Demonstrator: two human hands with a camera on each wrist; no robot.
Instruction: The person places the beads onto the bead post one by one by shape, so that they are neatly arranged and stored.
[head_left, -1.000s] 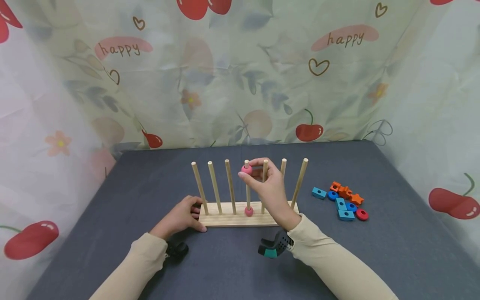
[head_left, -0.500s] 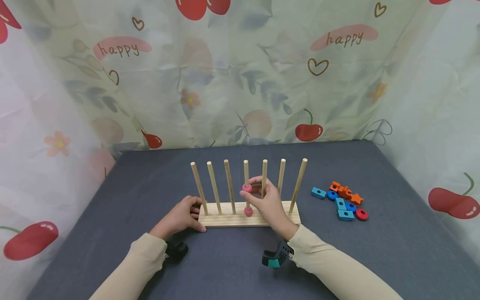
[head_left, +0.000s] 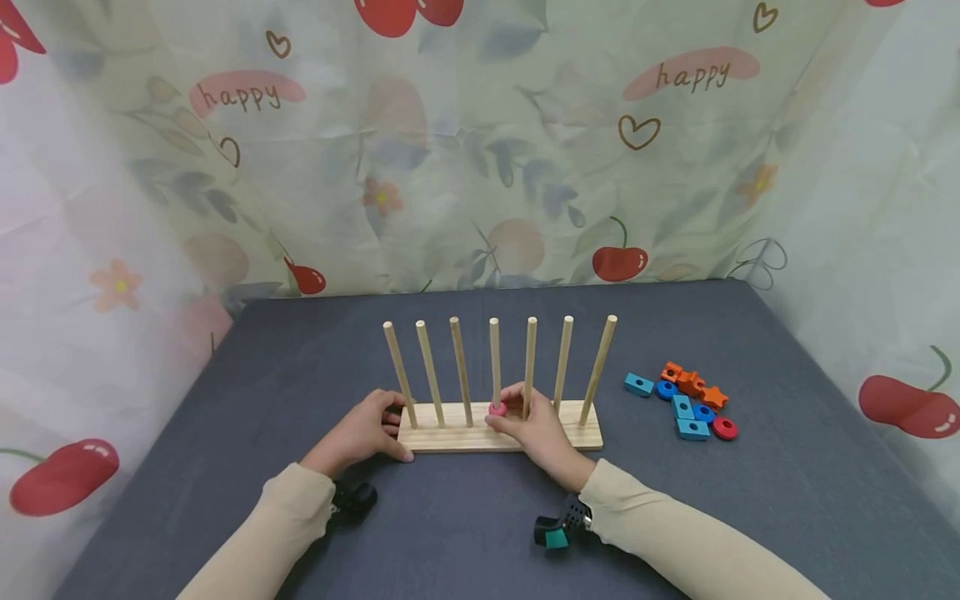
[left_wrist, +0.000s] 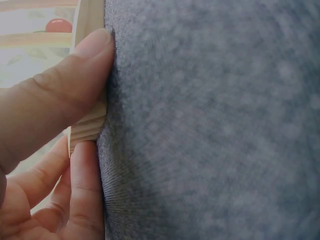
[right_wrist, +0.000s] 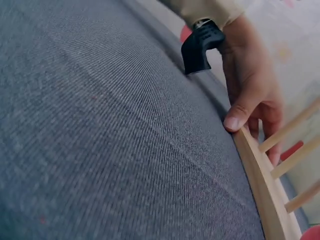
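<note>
A wooden peg board [head_left: 450, 443] with a row of several upright dowels lies in front of me. My left hand [head_left: 358, 432] grips its left end, thumb along the front edge and fingers at the end face, as the left wrist view shows with the thumb [left_wrist: 65, 82] against the wood. My right hand [head_left: 546, 435] pinches a pink bead [head_left: 497, 409] threaded on the middle dowel [head_left: 495, 358], low down close to the base. Another pink bead under it is hidden in the head view. At the lower corner of the right wrist view, a bit of pink bead [right_wrist: 311, 234] shows.
Right of the board lies a loose group of pieces: light blue blocks [head_left: 692, 429], blue rings [head_left: 703, 413], orange pieces [head_left: 714, 397] and a red ring [head_left: 724, 428]. A patterned cloth [head_left: 450, 167] hangs behind the dark table [head_left: 315, 358].
My right hand has slid the pink bead down the middle dowel from near its top to close above the base. The left hand stays at the board's end.
</note>
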